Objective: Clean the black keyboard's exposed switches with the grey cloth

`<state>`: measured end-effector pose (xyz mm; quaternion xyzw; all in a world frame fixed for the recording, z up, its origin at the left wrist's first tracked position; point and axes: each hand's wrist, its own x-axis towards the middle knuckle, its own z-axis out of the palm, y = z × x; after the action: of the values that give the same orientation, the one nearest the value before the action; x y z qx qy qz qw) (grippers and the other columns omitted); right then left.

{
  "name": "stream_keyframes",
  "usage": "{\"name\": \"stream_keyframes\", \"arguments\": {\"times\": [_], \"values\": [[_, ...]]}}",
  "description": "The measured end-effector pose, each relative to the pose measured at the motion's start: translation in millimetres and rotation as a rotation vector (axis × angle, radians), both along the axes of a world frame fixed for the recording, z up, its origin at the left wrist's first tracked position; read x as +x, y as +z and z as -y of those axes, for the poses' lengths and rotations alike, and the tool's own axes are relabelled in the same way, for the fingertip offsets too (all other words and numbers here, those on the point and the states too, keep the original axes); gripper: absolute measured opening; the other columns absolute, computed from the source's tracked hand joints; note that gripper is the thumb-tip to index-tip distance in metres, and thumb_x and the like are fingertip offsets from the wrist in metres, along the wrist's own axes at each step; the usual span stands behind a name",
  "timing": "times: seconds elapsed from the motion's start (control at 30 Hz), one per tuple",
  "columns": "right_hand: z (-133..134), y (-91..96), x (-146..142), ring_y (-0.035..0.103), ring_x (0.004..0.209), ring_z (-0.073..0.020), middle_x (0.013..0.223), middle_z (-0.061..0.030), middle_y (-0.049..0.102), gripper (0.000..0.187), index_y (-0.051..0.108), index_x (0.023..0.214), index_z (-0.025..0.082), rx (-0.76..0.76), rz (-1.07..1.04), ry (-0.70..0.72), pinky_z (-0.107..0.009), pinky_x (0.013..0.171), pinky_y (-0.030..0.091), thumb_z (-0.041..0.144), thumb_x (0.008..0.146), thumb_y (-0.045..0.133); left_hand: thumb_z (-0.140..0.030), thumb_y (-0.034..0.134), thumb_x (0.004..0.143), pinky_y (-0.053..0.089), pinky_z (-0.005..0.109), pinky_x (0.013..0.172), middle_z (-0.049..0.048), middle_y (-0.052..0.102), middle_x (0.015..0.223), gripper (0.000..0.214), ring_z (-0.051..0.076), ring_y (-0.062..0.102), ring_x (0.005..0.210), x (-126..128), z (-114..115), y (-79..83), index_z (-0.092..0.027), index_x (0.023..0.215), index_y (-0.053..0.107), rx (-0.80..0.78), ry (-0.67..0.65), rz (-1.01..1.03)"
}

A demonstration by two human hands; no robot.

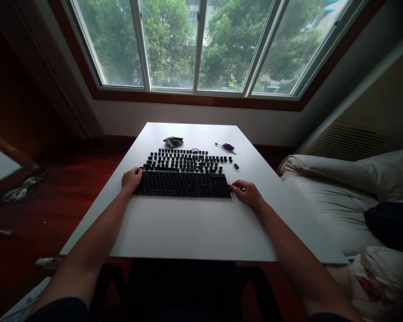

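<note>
Two grips [132,180] [247,193] at keyboard [184,184] edges, tabletop [188,228] (roomy) nearside

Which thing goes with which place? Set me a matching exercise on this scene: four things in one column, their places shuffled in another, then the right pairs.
1. Keyboard
2. Loose keys
3. Left hand
4. Sofa

A. At the keyboard's left end
B. To the right of the table
C. On the near side of the loose keys
D. In rows beyond the keyboard

Pairs: 1-C, 2-D, 3-A, 4-B
</note>
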<state>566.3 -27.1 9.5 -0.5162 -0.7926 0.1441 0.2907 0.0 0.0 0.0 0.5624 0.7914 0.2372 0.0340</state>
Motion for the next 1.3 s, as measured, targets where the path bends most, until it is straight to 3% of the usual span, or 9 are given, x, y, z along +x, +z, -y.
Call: {"name": "stream_keyframes", "arguments": {"times": [0.5, 0.7, 0.93, 1.3], "values": [[2.3, -2.9, -5.5, 0.062, 0.076, -0.02, 0.091, -0.0043, 0.071, 0.021, 0.072, 0.099, 0.024, -0.027, 0.082, -0.016, -0.034, 0.074, 0.05, 0.038, 0.092, 0.059, -0.049, 0.048, 0.096, 0.046, 0.033, 0.081, 0.0073, 0.077, 0.106, 0.037, 0.027, 0.068, 0.097, -2.1, -4.1, -3.0, -0.027, 0.109, 0.075, 0.0, -0.007, 0.003], [0.4, -6.5, -6.0, 0.062, 0.082, -0.0206, 0.094, -0.0048, 0.069, 0.019, 0.071, 0.103, 0.024, 0.038, 0.154, -0.039, -0.034, 0.079, 0.049, 0.033, 0.092, 0.059, -0.051, 0.053, 0.093, 0.047, 0.032, 0.08, 0.0053, 0.077, 0.099, 0.037, 0.025, 0.068, 0.093, 0.2, -3.4, -2.6, -0.026, 0.107, 0.075, 0.016, -0.021, 0.045], [-5.6, -11.3, -3.8, 0.061, 0.09, -0.0222, 0.095, -0.0057, 0.067, 0.018, 0.071, 0.101, 0.024, 0.071, 0.179, -0.062, -0.034, 0.082, 0.049, 0.027, 0.092, 0.056, -0.051, 0.057, 0.09, 0.048, 0.03, 0.081, 0.0026, 0.077, 0.096, 0.035, 0.023, 0.069, 0.091, -1.0, -1.7, -3.0, -0.026, 0.107, 0.075, 0.04, -0.103, 0.084], [-7.2, -12.4, 1.0, 0.06, 0.086, -0.0216, 0.092, -0.0048, 0.066, 0.015, 0.067, 0.098, 0.024, 0.074, 0.194, -0.089, -0.033, 0.077, 0.047, 0.025, 0.088, 0.057, -0.048, 0.057, 0.09, 0.047, 0.03, 0.078, 0.0007, 0.077, 0.093, 0.034, 0.02, 0.068, 0.084, -0.7, 1.0, -1.2, -0.027, 0.112, 0.073, 0.077, -0.202, 0.089]]}}
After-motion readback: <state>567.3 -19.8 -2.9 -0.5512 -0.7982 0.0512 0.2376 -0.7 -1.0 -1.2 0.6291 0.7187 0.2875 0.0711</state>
